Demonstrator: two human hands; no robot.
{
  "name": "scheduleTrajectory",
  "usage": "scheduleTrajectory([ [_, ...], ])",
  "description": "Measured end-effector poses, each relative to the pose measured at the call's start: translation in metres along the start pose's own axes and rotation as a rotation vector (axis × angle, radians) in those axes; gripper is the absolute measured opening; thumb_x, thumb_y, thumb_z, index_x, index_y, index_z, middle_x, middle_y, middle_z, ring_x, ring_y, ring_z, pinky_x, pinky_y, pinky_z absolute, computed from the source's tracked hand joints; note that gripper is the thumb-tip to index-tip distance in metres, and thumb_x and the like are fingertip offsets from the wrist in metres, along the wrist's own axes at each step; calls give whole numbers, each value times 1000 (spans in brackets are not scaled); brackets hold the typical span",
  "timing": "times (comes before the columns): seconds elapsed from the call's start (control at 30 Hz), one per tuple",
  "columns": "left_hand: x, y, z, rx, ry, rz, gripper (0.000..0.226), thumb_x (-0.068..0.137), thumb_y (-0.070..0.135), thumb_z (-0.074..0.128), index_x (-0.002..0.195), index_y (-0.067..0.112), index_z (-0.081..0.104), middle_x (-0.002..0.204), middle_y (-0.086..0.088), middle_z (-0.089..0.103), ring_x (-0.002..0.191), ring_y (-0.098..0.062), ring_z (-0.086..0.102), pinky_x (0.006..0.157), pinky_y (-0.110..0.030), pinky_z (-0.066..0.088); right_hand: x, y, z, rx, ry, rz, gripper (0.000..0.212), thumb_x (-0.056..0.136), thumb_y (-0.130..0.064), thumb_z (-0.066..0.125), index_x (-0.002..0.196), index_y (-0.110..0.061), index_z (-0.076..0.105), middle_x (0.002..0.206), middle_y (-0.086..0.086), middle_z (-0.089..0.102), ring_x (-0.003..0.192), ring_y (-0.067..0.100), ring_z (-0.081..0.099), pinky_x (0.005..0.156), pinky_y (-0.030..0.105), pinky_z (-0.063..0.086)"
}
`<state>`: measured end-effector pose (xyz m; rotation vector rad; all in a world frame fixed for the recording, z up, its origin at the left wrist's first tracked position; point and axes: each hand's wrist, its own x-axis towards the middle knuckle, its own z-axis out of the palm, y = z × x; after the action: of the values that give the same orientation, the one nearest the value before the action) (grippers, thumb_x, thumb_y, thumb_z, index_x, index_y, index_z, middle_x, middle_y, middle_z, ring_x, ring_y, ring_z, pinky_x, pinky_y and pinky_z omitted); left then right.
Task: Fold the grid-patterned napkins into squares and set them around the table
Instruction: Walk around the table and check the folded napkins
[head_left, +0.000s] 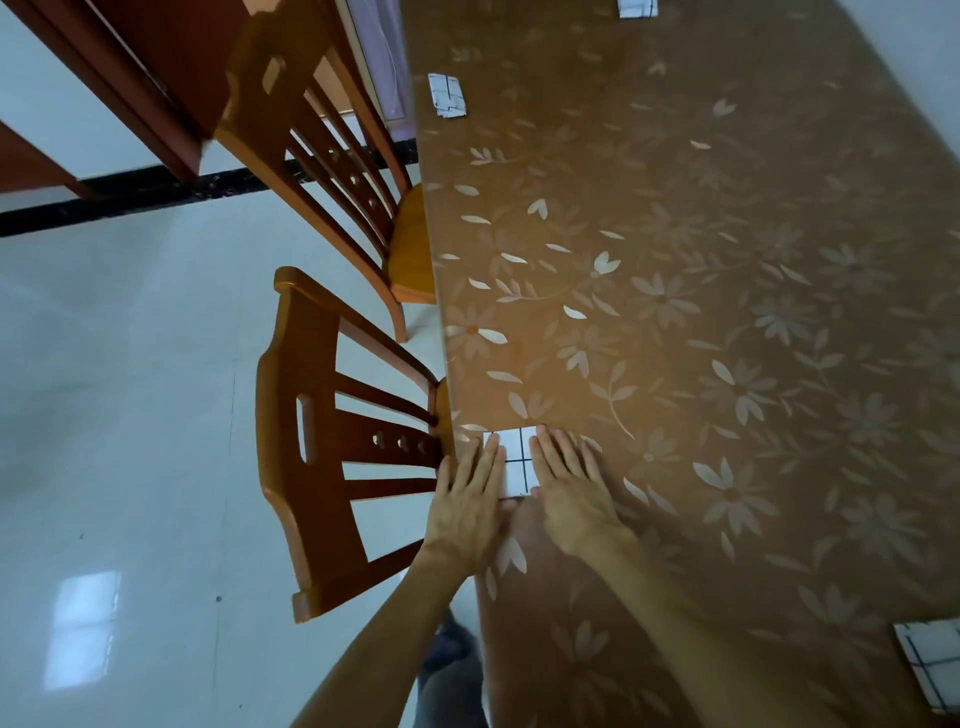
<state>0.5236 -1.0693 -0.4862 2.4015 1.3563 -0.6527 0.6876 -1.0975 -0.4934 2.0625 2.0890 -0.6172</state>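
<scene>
A white napkin with black grid lines (516, 462) lies folded into a small square at the table's left edge, in front of the nearer chair. My left hand (470, 501) rests flat on its left side, fingers straight. My right hand (569, 491) presses flat on its right side. Only the strip between my hands shows. Three more folded grid napkins lie on the table: one (447, 96) by the far chair, one (637, 7) at the far end, one (930, 665) at the near right.
The table (701, 312) carries a brown cloth with pale flowers. Two wooden chairs stand along its left side, the nearer (332, 441) and the farther (332, 171). White tiled floor (130, 389) spreads to the left. A dark wooden cabinet (130, 67) stands at the back left.
</scene>
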Motion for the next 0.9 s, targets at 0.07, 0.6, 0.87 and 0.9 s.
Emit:
scheduleTrajectory([
  [0.07, -6, -2, -14, -67, 21, 17, 70, 101, 47, 17, 159, 10, 4, 169, -11, -2, 156, -30, -2, 125, -50, 11, 0, -10, -18, 80, -7, 25, 64, 97, -21, 51, 154, -10, 23, 166, 9, 1, 153, 26, -1, 123, 39, -2],
  [0.6, -141, -205, -123, -534, 438, 60, 26, 95, 19, 52, 117, 19, 66, 112, -1, 68, 106, -22, 63, 86, -32, 52, -40, -234, -132, 688, 226, 237, 36, 97, -17, 56, 133, -19, 57, 132, -2, 63, 121, 15, 58, 106, 32, 45],
  [0.87, -196, -304, -156, -672, 524, -36, 30, 99, 25, 54, 128, 21, 62, 127, 2, 66, 118, -16, 61, 96, -27, 46, -20, -331, -186, 635, 323, 109, 35, 99, -21, 55, 135, -20, 56, 135, -3, 61, 123, 13, 57, 103, 26, 44],
  [0.9, -198, -315, -160, -687, 535, -44, 29, 99, 24, 55, 127, 21, 63, 126, 2, 66, 118, -17, 61, 95, -26, 46, -16, -340, -193, 636, 326, 102, 36, 99, -21, 54, 135, -19, 56, 135, -3, 60, 122, 13, 57, 100, 23, 42],
])
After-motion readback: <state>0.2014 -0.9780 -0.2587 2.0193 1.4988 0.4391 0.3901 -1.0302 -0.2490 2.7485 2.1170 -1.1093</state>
